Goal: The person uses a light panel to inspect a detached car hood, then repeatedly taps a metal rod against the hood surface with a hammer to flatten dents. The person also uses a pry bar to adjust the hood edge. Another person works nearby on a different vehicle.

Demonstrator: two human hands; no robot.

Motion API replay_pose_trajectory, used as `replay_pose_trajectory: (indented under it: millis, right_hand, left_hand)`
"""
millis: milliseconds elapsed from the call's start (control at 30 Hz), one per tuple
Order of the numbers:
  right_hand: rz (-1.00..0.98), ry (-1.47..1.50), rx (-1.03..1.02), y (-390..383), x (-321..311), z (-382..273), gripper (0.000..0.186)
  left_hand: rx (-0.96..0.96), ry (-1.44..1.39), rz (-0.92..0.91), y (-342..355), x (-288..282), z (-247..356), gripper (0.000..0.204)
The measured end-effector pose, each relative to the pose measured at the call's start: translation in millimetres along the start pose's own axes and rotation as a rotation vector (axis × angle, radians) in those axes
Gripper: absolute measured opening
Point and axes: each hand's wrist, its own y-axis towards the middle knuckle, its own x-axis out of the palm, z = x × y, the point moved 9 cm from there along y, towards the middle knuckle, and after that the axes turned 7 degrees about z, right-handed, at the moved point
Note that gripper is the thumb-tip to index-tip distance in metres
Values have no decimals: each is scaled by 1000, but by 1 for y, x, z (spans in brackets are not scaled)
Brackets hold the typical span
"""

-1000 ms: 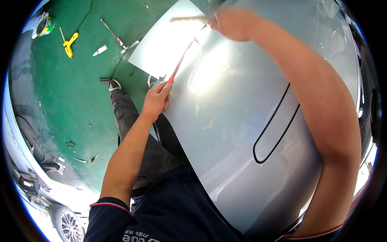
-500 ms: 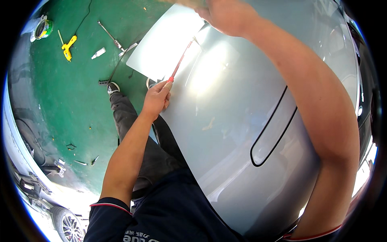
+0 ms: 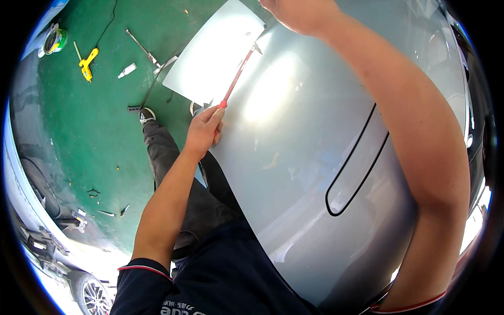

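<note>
My left hand [image 3: 205,130] is closed round the red grip of a slim tool with a red shaft [image 3: 237,77]. A small metal head [image 3: 256,48] at its far end lies against or just over the silver car body panel [image 3: 294,142]; I cannot tell if it touches. Higher up, my right hand [image 3: 304,14] is at the top edge of the head view, above the panel. Its fingers are mostly cut off, so what they hold is hidden. Left of the tool's head is a bright white panel [image 3: 215,52] with rounded corners.
A black-outlined inset [image 3: 336,202] runs along the car panel. On the green floor [image 3: 100,142] lie a yellow glue gun [image 3: 89,64], a small white bottle [image 3: 127,70], a metal bar tool [image 3: 142,46] and small tools. A tub [image 3: 54,41] stands far left; a car wheel [image 3: 92,294] is lower left.
My right hand has moved up, further out of the picture. The metal head of the red tool shows more plainly now, while my left hand has hardly moved.
</note>
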Motion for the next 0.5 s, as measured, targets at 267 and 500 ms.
replay_pose_trajectory:
  millis: [267,500]
  right_hand:
    - [63,86,-19,-5,-13,-5,47]
    - [-447,-227,-210,-28,53,-16,29]
  left_hand:
    - [-22,-8,-2,5,0,-4,38]
    - [-11,-15,17,3,-4,-4,39]
